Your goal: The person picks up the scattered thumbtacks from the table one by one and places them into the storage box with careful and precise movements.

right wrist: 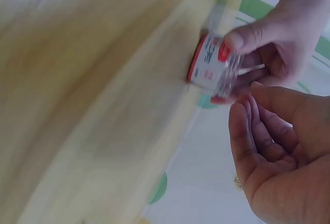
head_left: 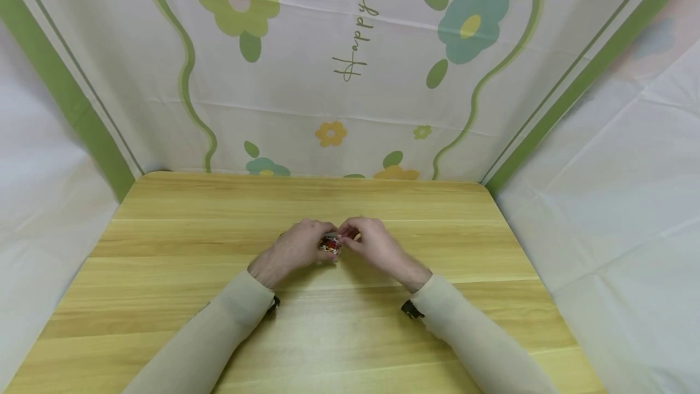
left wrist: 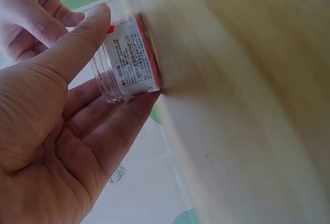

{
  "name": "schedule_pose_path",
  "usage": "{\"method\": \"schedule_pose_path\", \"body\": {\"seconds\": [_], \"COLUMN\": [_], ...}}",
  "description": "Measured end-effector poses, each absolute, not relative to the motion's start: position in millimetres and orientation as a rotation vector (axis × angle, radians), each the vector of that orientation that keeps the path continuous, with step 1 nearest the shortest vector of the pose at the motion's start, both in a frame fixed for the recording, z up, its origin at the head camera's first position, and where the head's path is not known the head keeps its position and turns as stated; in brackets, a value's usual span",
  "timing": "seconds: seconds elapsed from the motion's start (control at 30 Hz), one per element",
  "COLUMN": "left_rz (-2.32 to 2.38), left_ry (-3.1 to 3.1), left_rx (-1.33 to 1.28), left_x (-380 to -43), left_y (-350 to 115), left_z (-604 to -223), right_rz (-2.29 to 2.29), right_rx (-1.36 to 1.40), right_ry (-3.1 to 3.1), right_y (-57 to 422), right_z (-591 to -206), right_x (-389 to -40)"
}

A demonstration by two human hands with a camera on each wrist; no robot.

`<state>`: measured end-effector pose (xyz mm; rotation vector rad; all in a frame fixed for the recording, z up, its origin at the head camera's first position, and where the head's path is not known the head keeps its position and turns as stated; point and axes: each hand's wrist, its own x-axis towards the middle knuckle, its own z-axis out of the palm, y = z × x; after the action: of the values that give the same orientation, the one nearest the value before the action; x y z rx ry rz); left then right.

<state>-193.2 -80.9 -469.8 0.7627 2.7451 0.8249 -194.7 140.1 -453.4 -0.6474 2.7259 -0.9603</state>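
My left hand (head_left: 303,243) grips a small clear jar (left wrist: 129,56) between the thumb and fingers. A white label with red trim wraps the jar, and its threaded neck shows no lid. Small red, white, yellow and dark pieces (head_left: 330,244) fill the jar, as the head view shows. Its base meets the wooden table, or nearly so. From the right, my right hand (right wrist: 289,146) comes up to the jar's mouth with bent fingers, thumb and fingertips close together. Whether something tiny lies between those fingertips is too small to tell.
The wooden table (head_left: 339,333) spreads around both hands. Behind it hangs a white cloth (head_left: 306,90) printed with flowers and green vines, and pale cloth sheets (head_left: 618,199) flank the sides. Dark straps (head_left: 411,309) show at both wrists.
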Motion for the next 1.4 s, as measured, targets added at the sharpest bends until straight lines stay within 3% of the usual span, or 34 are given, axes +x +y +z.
{"method": "schedule_pose_path", "body": {"seconds": [0.73, 1.4], "left_rz": [0.816, 0.811], "left_ry": [2.745, 2.747], "left_rx": [0.73, 0.746], "left_x": [-193.1, -192.7], "left_y": [-80.8, -80.6], "left_z": [-468.3, -470.5], "right_rz": [-0.454, -0.258], "right_rx": [-0.715, -0.614], "right_ry": [2.704, 2.619], "right_y": [213.9, 235.1], "right_z": [-436.7, -435.0], "right_x": [-201.7, -190.5]}}
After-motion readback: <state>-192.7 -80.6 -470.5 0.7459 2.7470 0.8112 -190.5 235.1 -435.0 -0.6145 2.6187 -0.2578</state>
